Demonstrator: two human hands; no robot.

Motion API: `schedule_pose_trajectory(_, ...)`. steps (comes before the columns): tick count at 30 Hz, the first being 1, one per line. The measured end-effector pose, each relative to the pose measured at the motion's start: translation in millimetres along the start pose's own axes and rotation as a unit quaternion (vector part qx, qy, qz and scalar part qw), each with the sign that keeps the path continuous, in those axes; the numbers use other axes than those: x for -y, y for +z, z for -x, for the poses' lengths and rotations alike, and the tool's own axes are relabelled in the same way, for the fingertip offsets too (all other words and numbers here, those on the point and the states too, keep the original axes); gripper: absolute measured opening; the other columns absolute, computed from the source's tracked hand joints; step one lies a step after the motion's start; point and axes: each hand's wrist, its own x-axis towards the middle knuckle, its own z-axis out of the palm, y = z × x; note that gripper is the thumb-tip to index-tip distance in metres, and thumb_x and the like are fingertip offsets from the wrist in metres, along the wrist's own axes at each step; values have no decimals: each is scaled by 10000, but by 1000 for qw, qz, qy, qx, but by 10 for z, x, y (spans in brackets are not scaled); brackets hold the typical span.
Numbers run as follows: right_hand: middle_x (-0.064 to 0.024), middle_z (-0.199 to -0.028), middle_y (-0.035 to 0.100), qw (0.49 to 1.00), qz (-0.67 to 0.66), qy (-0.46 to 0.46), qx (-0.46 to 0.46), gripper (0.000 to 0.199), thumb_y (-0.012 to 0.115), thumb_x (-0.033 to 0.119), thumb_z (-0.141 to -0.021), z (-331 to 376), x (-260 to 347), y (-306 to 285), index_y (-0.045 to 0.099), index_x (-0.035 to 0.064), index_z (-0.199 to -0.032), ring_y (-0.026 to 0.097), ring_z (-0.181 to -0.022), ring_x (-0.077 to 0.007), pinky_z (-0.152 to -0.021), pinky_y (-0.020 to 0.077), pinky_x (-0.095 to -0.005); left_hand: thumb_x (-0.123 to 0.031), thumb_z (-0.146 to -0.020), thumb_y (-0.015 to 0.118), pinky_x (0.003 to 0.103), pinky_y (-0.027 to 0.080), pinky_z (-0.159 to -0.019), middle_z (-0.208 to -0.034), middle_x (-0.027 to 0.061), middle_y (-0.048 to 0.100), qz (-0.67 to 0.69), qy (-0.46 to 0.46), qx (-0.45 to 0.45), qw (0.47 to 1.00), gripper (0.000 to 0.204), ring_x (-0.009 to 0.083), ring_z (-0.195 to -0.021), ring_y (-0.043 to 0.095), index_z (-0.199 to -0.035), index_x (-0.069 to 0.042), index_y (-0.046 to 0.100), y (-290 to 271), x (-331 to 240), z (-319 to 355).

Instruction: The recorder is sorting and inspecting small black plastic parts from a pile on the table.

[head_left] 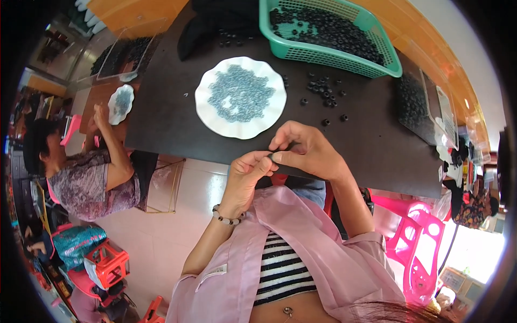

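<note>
At the near edge of the dark table, my left hand [252,170] and my right hand [301,148] meet, pinching a small black part [272,157] between thumbs and fingertips. Most of that part is covered by the fingers. Just beyond my hands stands a white scalloped plate [207,119], bearing a spread of small clear bluish pieces [240,92]. To the right of the plate, several loose black ring-like parts [325,91] lie on the table. A green plastic basket [334,60] at the back holds a heap of similar black parts [328,32].
Black cloth [215,24] lies at the table's back left. A clear bin of black parts [414,105] stands at the right. Leftward, another person [91,177] sits at a table with a smaller white plate [113,107]. A pink plastic stool [417,242] is to my right.
</note>
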Motion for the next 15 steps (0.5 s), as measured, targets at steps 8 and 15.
schedule_pose_trajectory(8,-1,-923,619,996,-47,-53,-58,154,641,98,-902,117,18,-218,602,13,-1023,562,-855,-56,-766,470,-223,-251,-910,649,222,500,-747,-889,29,664,107,-26,38,993,254,109,-829,629,-1022,-24,644,-11,45,-91)
schedule_pose_trajectory(15,-27,-759,623,887,288,-53,-357,96,624,58,-866,428,-94,-900,647,-7,-933,545,-697,-57,-637,443,-230,-286,-939,604,254,490,-740,-858,0,570,117,-46,25,992,228,127,-845,571,-941,-58,601,43,-3,-94)
